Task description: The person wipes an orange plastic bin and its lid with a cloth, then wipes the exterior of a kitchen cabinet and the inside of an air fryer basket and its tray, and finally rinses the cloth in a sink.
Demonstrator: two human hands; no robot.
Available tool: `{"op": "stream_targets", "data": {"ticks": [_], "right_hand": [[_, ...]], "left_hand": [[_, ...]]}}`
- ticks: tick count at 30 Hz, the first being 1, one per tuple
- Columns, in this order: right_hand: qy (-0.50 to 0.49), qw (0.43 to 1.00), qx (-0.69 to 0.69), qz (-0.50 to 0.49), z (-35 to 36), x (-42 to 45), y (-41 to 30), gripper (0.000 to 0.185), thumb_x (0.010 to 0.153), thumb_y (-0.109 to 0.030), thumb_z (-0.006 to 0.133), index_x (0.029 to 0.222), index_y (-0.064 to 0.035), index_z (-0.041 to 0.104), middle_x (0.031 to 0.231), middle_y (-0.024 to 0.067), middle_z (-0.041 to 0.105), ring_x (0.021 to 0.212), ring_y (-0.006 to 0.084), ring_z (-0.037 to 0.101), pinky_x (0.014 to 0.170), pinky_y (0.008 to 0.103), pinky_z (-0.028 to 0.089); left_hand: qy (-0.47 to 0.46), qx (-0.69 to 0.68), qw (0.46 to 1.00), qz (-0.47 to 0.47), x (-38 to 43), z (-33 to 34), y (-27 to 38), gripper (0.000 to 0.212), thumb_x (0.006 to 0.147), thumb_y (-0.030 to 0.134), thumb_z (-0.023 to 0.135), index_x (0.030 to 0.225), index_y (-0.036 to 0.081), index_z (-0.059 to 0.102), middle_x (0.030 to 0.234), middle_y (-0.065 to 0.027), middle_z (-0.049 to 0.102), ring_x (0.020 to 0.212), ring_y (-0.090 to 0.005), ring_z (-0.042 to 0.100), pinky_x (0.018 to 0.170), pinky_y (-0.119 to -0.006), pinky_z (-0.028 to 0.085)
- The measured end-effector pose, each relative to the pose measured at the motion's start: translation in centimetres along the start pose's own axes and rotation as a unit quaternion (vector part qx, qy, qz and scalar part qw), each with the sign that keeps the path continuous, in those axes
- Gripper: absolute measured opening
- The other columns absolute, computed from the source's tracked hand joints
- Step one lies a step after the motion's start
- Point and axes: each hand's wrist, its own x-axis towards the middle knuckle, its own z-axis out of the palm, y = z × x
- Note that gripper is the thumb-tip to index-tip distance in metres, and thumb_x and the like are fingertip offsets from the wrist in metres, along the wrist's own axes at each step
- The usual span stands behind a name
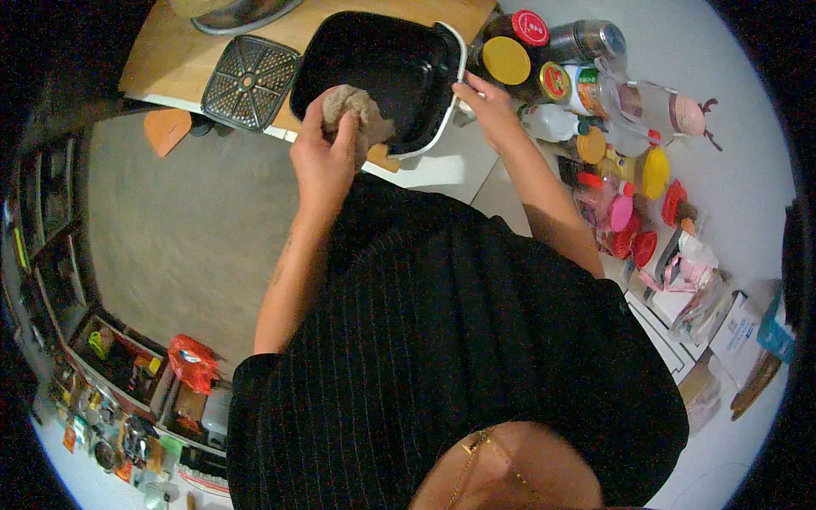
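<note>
A black air fryer basket point(373, 60) with a pale rim stands at a tilt over the wooden board, its inside facing me. Bunched in the fingers of my left hand point(325, 143) is a beige cloth point(350, 108), held at the near side of the basket. My right hand point(488, 108) grips the pale rim on the right, thumb on top; the fingers behind it are partly hidden. Left of the basket lies a black perforated crisper plate point(250, 83), reaching over the board's near edge.
The wooden board point(172, 60) bears a metal bowl point(245, 16) at the back. Jars with a yellow lid point(505, 60) and a red lid point(530, 27) crowd the right side, beside a steel container point(590, 41) and several bottles. A red plastic bag point(192, 363) lies at lower left.
</note>
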Motion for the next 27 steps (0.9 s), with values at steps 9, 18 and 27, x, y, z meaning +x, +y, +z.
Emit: {"op": "stream_targets", "data": {"ticks": [9,18,27], "right_hand": [[0.113,0.972,0.201,0.053,4.0,-1.4,-1.2,0.054,0.092,-0.031,0.071,0.130,0.0045,0.055,0.109,0.0077,0.063,0.097,0.0144,0.056,0.085,0.0279,0.045],[0.055,0.943,0.243,0.221,10.5,-2.2,-6.4,0.043,0.090,-0.034,0.074,0.114,-0.0038,0.056,0.117,0.0124,0.056,0.110,0.0284,0.053,0.102,0.0590,0.038],[0.061,0.939,0.224,0.253,14.2,-3.5,-6.7,0.039,0.097,-0.036,0.062,0.120,-0.0059,0.053,0.120,0.0143,0.057,0.116,0.0299,0.053,0.104,0.0572,0.038]], "left_hand": [[0.093,-0.118,0.980,-0.133,-3.4,-4.7,-4.6,0.028,0.099,0.022,0.060,0.113,-0.003,0.062,0.097,-0.0073,0.068,0.086,-0.0134,0.061,0.077,-0.028,0.050],[0.093,-0.274,0.912,-0.292,-6.6,-5.5,-11.8,0.036,0.101,0.029,0.056,0.120,-0.001,0.060,0.107,-0.0079,0.066,0.092,-0.0166,0.062,0.082,-0.030,0.050],[0.039,-0.197,0.962,-0.188,-4.8,-4.7,-13.9,0.049,0.091,0.019,0.063,0.136,0.005,0.054,0.118,-0.0178,0.066,0.106,-0.0259,0.064,0.095,-0.034,0.048]]}}
